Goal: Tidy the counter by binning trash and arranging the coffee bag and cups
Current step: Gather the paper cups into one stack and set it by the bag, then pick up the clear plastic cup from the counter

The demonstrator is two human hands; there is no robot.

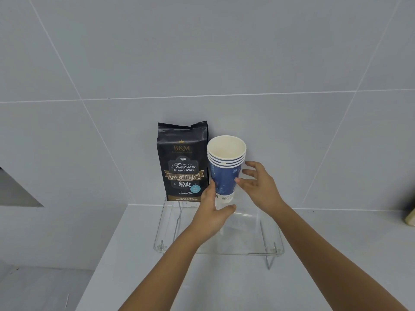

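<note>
Right beside coffee bag (pixel 183 161), on clear rack (pixel 272 241): cup stack (pixel 225 169) stands, your left hand (pixel 212 212) cupping base, right hand (pixel 258 182) open, fingertips grazing side. Arranging step; next, square stack, let go gently.

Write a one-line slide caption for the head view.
Both hands steady a stack of blue paper cups beside the upright coffee bag on a clear acrylic shelf.

Coffee bag (pixel 183 161) – matt foil; cups (pixel 225 169) – paper; shelf (pixel 272 241) – clear glossy plastic.
</note>
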